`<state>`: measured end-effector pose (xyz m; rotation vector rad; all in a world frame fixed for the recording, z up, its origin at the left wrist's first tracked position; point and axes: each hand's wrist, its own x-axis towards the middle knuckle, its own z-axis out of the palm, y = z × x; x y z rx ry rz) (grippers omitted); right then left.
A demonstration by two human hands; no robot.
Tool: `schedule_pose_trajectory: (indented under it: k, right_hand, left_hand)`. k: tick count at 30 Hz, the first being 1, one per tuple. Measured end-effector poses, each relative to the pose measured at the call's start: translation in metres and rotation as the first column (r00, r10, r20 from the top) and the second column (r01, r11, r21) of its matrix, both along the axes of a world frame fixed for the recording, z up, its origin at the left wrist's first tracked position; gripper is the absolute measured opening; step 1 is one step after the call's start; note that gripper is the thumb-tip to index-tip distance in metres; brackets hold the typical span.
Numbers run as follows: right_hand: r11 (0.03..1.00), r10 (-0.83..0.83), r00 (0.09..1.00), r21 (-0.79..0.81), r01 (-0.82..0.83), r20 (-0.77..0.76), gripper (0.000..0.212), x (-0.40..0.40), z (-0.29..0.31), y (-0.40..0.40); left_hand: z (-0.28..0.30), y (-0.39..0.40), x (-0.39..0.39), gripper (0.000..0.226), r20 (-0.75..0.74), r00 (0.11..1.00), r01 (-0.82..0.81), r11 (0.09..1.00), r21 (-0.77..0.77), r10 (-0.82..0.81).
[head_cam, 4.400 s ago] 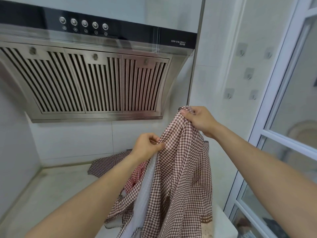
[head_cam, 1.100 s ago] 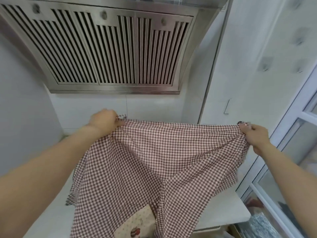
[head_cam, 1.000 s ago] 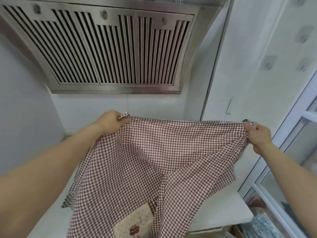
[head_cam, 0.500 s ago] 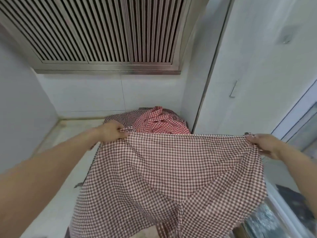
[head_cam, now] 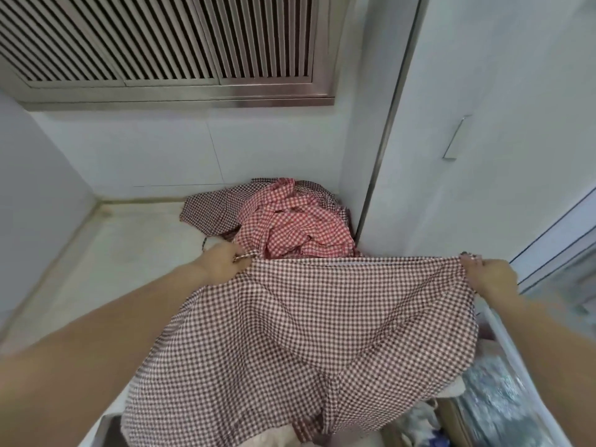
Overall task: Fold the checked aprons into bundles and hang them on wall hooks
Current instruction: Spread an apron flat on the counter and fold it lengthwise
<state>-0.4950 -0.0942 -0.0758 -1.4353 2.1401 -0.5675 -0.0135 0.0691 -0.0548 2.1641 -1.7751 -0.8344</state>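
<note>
We have lowered the brown checked apron (head_cam: 300,324) from chest height toward the desk (head_cam: 106,253), stretched flat between our hands: left hand (head_cam: 222,261) and right hand (head_cam: 487,275) each pinch a top corner (so folding can start). Beyond our left hand a red checked apron (head_cam: 296,221) lies heaped, crowding the laying space.

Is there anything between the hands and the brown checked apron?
No. The left hand and right hand already pinch the top corners of the brown-and-white checked apron, stretched between them. The crumpled red checked apron lies behind it on the white counter, not in the way.
</note>
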Motion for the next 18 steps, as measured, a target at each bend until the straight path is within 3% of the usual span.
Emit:
schedule_pose_trajectory:
  k: [3,5,11,15,18]
  right_hand:
    - [1.000,0.012,1.000,0.009,-0.012,0.020,0.060,-0.002,-0.011,-0.014]
    - [1.000,0.011,0.999,0.012,-0.012,0.034,0.062,0.001,-0.018,-0.022]
    - [0.992,-0.112,0.984,0.077,0.102,0.141,0.054,0.009,-0.029,-0.040]
    - [0.936,-0.348,0.876,0.184,0.302,0.334,0.053,0.022,-0.035,-0.041]
    - [0.913,-0.407,0.877,0.127,0.387,0.256,0.063,0.055,-0.028,-0.029]
  left_hand:
    - [-0.006,-0.004,-0.005,0.023,0.065,0.991,-0.113,0.993,-0.036,0.115]
    - [-0.011,-0.007,-0.001,0.032,0.136,0.977,-0.161,0.986,-0.044,0.166]
    - [-0.022,-0.021,0.003,0.036,0.208,0.957,-0.196,0.979,-0.049,0.202]
    - [-0.026,-0.033,0.001,0.035,0.107,0.975,-0.191,0.981,-0.025,0.192]
    - [-0.029,-0.040,0.002,0.036,0.034,0.981,-0.188,0.982,-0.032,0.189]
